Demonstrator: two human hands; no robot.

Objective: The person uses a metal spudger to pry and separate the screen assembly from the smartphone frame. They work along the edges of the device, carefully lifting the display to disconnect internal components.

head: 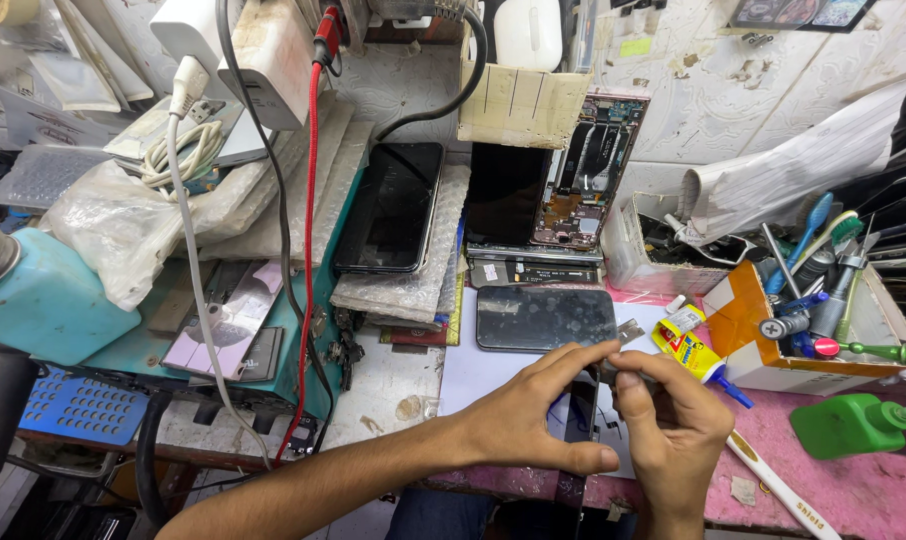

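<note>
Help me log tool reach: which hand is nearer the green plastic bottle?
Right. The right hand is just left of the green plastic bottle; the left hand lies farther left, beyond it.

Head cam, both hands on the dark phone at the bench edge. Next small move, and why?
Probably slide the thin metal tool a little further along the phone's upper edge. The right hand pinches the tool at that end, while the left hand steadies the phone, thumb along its side. The phone stands on edge and overhangs the bench, so only a short move seems safe.
</note>
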